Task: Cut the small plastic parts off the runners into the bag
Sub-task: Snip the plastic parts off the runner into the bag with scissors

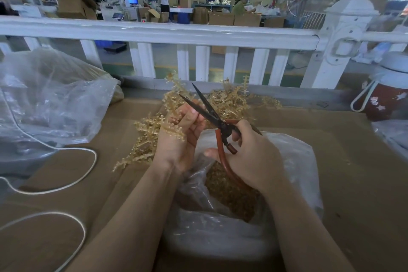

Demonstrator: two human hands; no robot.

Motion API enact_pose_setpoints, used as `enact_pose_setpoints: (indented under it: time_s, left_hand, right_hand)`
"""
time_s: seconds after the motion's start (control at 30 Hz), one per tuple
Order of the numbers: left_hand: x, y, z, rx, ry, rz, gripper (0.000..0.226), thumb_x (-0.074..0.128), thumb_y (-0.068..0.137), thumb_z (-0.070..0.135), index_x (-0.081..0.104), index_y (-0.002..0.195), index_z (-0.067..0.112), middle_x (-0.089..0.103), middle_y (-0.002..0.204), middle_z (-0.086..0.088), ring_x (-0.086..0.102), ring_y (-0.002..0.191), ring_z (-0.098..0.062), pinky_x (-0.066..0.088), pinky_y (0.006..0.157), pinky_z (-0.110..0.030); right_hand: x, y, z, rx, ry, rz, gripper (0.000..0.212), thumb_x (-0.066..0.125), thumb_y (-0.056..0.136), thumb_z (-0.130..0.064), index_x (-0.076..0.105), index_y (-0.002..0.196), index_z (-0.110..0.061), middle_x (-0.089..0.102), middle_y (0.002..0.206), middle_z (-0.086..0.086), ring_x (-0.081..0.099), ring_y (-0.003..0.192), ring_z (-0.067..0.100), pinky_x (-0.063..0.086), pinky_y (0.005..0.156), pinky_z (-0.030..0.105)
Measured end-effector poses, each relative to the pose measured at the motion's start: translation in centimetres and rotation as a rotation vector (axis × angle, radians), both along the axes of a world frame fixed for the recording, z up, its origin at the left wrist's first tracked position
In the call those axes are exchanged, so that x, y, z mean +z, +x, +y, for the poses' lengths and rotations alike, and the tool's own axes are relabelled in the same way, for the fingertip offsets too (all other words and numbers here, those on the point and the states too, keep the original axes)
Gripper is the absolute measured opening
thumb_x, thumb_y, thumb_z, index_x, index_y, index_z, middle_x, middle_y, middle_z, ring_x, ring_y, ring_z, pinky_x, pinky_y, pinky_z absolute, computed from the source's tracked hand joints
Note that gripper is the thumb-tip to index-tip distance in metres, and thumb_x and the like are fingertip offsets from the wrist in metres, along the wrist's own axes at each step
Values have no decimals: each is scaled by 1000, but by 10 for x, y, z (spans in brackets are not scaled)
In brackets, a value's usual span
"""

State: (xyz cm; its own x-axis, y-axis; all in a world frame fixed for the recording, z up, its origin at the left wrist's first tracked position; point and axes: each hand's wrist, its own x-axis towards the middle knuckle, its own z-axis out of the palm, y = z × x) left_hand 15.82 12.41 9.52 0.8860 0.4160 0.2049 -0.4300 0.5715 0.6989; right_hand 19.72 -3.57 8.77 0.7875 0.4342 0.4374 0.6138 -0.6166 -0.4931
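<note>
My left hand [181, 137] grips a tan plastic runner [171, 106] lined with small parts, held upright above the table. My right hand [251, 152] holds red-handled scissors [207, 108]; their dark blades are spread apart and point up and away, right beside my left fingers. Below both hands sits a clear plastic bag [293, 161] with its mouth open, holding a mass of small brown cut parts [229, 190]. A loose pile of more tan runners [234, 97] lies on the table behind my hands.
Brown cardboard [353, 183] covers the table. A large crumpled clear bag [50, 99] lies at the left, with a white cord [88, 168] looping beside it. A white railing [198, 35] runs along the far edge. A red jug [384, 99] stands at the right.
</note>
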Motion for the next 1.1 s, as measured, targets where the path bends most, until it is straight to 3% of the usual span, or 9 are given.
enact_pose_setpoints:
  time_s: [0.27, 0.43, 0.67, 0.83, 1.1]
  left_hand:
    - [2, -2, 0, 17, 19, 13, 10, 69, 79, 8, 73, 77, 17, 68, 76, 1, 65, 67, -7, 57, 68, -17]
    - [5, -4, -2, 14, -4, 40, 12, 69, 77, 9, 66, 88, 12, 70, 75, 2, 66, 67, -6, 56, 66, -16]
    - [6, -5, -2, -4, -19, 50, 12, 68, 78, 9, 62, 88, 11, 68, 75, 1, 66, 66, -6, 56, 67, -16]
    - [5, -5, -1, -20, -23, 35, 13, 68, 79, 9, 61, 90, 10, 66, 79, -2, 65, 68, -7, 56, 67, -17]
    - [3, -3, 0, -27, -23, 6, 19, 69, 80, 9, 63, 97, 8, 64, 84, -4, 64, 70, -8, 56, 69, -18]
  right_hand:
    - [0, 0, 0, -47, -7, -72, 77, 32, 52, -104, 39, 83, -33, 48, 67, -22, 46, 60, -6, 32, 51, 17]
    - [-1, 2, 0, -55, -13, -120, 64, 54, 64, -91, 44, 82, -31, 52, 66, -21, 50, 59, -2, 41, 53, 18]
    - [-3, 1, 0, -70, 24, -159, 80, 33, 59, -102, 46, 78, -26, 55, 61, -15, 54, 54, 4, 47, 51, 22]
    - [-7, 5, 0, -60, 44, -193, 60, 66, 68, -81, 49, 78, -24, 54, 62, -16, 52, 54, 4, 52, 52, 28]
    - [-7, 4, -2, -31, 88, -170, 62, 64, 65, -82, 47, 77, -24, 54, 62, -16, 52, 53, 3, 49, 51, 25]
